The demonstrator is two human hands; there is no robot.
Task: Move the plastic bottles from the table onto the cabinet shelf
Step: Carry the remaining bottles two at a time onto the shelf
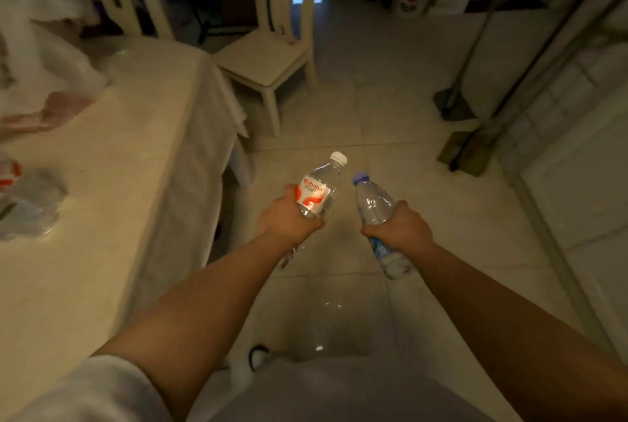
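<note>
Head view: more bottles lie at the table's left edge, blurred. Over the floor, the left hand grasps the red-labelled bottle; the right hand grasps the blue-capped bottle. No cabinet shelf shows. Both bottles look light and crushable; the person should probably keep firm, gentle grips and the necks apart while carrying.
</note>
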